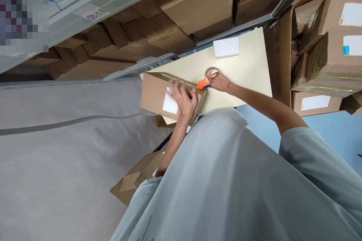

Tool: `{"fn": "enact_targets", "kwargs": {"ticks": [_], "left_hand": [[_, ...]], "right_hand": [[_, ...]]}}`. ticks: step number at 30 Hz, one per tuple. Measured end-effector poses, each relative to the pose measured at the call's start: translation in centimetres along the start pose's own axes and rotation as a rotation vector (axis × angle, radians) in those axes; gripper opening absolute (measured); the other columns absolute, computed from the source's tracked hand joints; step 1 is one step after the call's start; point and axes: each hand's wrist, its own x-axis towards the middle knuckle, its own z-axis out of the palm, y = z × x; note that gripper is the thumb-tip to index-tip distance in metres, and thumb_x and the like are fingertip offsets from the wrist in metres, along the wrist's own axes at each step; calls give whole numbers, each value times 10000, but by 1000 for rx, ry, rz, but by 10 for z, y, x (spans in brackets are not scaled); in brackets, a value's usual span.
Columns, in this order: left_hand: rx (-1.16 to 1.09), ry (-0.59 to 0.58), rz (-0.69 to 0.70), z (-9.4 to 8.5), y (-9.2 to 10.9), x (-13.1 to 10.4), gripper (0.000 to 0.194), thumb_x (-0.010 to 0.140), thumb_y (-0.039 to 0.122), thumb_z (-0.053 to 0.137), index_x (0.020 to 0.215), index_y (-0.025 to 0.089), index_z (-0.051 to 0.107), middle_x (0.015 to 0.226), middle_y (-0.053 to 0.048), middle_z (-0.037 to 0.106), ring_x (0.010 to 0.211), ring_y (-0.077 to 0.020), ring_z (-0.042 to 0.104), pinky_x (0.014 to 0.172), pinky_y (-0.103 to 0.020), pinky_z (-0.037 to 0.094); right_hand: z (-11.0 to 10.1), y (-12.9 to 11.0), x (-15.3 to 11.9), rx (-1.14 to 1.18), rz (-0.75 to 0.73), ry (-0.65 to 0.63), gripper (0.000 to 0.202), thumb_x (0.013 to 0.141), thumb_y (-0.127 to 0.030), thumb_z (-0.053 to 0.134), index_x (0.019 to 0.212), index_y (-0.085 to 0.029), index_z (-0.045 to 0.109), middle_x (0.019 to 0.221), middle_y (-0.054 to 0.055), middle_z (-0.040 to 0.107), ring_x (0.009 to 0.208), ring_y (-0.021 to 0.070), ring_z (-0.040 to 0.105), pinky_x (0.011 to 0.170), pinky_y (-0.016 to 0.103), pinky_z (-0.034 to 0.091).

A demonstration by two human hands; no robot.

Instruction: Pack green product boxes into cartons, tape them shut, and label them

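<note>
A brown cardboard box point(154, 96) lies on a cream tabletop point(249, 67), with a white label point(170, 102) on the side facing me. Across that box my left hand point(184, 99) rests with its fingers spread, somewhat blurred. My right hand point(221, 82) is closed around an orange tape dispenser point(203, 83), which carries a roll of tape. The dispenser's front end meets the box's upper right edge, where a strip of tape runs along the top. The right fingers are partly hidden behind the dispenser.
A stack of white labels point(226, 47) lies at the table's far side. Shelves behind hold several cardboard boxes point(198, 3). On the right, a large open carton point(278, 56) contains labelled boxes point(333, 56). Another carton point(138, 177) stands below left, near a grey wall point(56, 165).
</note>
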Motion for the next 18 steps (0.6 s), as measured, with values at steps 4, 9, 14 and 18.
{"fn": "enact_targets", "kwargs": {"ticks": [4, 9, 14, 18], "left_hand": [[-31, 249, -680, -12, -28, 20, 950, 1016, 729, 506, 1727, 137, 292, 1854, -328, 136, 1770, -463, -2, 1348, -812, 4], [-18, 247, -866, -23, -71, 48, 1013, 1017, 765, 485, 1759, 103, 290, 1865, -326, 121, 1767, -462, 74, 1376, -746, 86], [167, 161, -500, -19, -72, 43, 1143, 957, 782, 640, 1780, 81, 269, 1867, -299, 171, 1763, -437, 128, 1409, -658, 106], [169, 116, -316, -12, -63, 24, 1138, 956, 732, 690, 1793, 95, 255, 1883, -272, 133, 1771, -430, 79, 1416, -639, 48]], "right_hand": [[11, -36, -13, 56, 38, -45, 483, 1022, 12, 360, 1436, 142, 572, 1124, 323, 797, 998, 345, 783, 970, 505, 491], [28, -106, -11, 77, -117, -99, 521, 959, 64, 359, 1407, 90, 625, 1143, 285, 804, 953, 304, 773, 899, 470, 524], [36, -140, 0, 103, -253, -84, 493, 952, 50, 375, 1303, -53, 706, 1063, 152, 831, 916, 243, 749, 929, 425, 548], [36, -131, -1, 79, -223, -45, 521, 944, 47, 401, 1405, 12, 640, 1063, 192, 830, 912, 278, 773, 972, 472, 552]]}}
